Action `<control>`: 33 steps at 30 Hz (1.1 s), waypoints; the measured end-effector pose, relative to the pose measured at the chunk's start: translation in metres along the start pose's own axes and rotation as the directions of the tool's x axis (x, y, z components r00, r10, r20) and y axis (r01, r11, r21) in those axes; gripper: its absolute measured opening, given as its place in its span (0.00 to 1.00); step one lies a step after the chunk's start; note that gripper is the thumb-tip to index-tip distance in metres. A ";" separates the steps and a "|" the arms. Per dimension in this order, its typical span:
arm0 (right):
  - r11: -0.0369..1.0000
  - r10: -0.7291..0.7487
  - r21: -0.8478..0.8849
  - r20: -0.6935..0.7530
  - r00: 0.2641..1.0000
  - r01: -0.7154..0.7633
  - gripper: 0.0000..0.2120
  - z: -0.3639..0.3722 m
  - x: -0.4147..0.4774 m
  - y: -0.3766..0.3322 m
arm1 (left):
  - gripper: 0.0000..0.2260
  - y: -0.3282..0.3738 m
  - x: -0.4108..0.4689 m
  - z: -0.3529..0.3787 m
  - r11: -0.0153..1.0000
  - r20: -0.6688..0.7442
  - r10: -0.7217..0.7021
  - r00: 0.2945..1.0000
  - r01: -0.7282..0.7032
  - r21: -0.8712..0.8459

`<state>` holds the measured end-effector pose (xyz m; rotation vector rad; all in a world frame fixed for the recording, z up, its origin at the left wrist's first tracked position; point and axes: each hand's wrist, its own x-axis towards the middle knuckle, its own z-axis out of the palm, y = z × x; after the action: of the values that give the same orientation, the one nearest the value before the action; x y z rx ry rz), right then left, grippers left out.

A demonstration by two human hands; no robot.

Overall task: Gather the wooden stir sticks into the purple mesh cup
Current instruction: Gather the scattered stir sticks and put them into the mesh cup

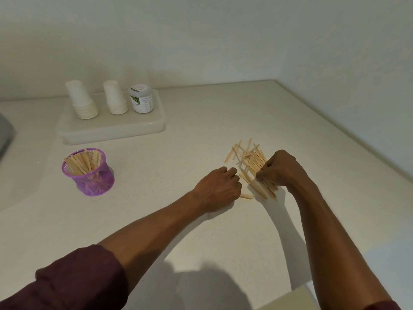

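The purple mesh cup [93,180] stands on the left of the counter with several wooden stir sticks [81,163] upright inside it. To the right, my right hand [282,168] is closed around a bundle of stir sticks [253,163], raised at a slant with its lower ends near the counter. A few loose sticks [233,152] lie just beyond the bundle. My left hand [220,186] rests beside the bundle with its fingers curled, and a couple of sticks [247,196] poke out at its right edge; I cannot tell whether it grips them.
A white tray [111,130] at the back carries two stacks of paper cups [81,100] and a lidded jar [140,98]. The wall runs along the back and the right of the white counter [167,166]. A pale box corner [288,298] shows at the bottom.
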<state>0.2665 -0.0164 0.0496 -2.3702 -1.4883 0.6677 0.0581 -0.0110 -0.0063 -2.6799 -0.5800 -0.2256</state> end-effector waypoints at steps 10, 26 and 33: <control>0.994 0.021 0.099 0.178 0.984 -0.039 0.08 -0.009 -0.014 -0.008 | 0.06 -0.021 -0.042 -0.018 0.926 -0.041 -0.239 0.970 0.215 -0.310; 0.717 -0.321 0.692 0.218 0.922 0.086 0.04 0.037 -0.034 -0.097 | 0.02 -0.100 -0.155 -0.085 -0.004 0.063 -0.993 0.104 0.496 -0.868; 0.597 -0.392 0.799 0.219 0.894 0.066 0.08 0.084 -0.038 -0.181 | 0.06 -0.149 -0.222 -0.097 -0.078 -0.025 -0.981 -0.190 0.517 -0.852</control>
<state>0.0693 0.0268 0.0684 -1.3817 -1.2179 1.4144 -0.2122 -0.0060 0.0802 -1.4832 -2.2939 -2.1114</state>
